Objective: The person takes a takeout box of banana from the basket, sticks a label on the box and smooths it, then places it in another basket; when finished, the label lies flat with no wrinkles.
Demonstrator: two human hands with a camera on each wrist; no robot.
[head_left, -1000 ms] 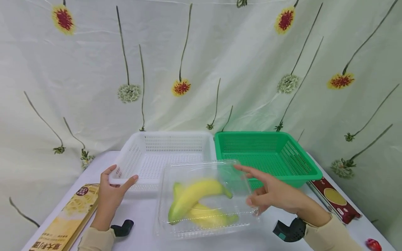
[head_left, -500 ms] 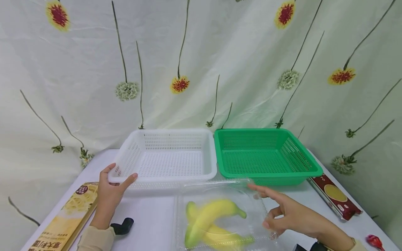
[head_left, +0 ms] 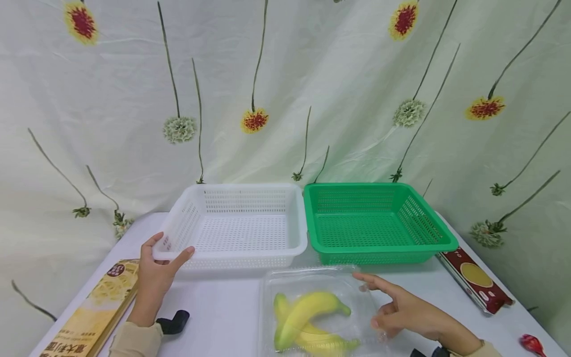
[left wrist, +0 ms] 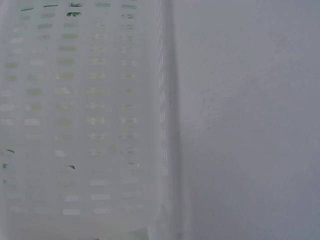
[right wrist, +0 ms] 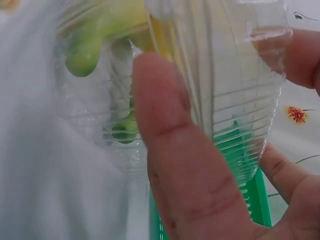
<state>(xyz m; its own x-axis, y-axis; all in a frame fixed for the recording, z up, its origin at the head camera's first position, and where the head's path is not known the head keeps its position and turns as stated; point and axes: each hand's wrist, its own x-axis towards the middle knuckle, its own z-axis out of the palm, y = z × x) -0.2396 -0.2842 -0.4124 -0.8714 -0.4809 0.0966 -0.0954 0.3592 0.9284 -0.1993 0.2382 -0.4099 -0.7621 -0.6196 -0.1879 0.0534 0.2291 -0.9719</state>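
At the white basket's (head_left: pixel 250 254) front left corner, my left hand (head_left: pixel 156 280) grips the rim, its thumb on the near edge. The left wrist view has only the basket's slotted wall (left wrist: pixel 110 120) beside white cloth; the hand is out of that frame. My right hand (head_left: pixel 408 315) holds the right side of a clear plastic clamshell box (head_left: pixel 357 292). Two crossed yellow bananas (head_left: pixel 312 310) with green ends lie inside it. In the right wrist view, the thumb (right wrist: pixel 175 135) presses the box's ridged side while the other fingers reach round its far side.
A green basket (head_left: pixel 381 258) stands right of the white one, both against a flowered cloth (head_left: pixel 357 99). A yellow pasta packet (head_left: pixel 98 307) lies at the left. To the right are a dark red packet (head_left: pixel 475 277) and a small red item (head_left: pixel 531 342).
My right hand has brought the clamshell box of bananas down, nearer and rightward, away from the front of the baskets. The left hand has kept its grip on the white basket.
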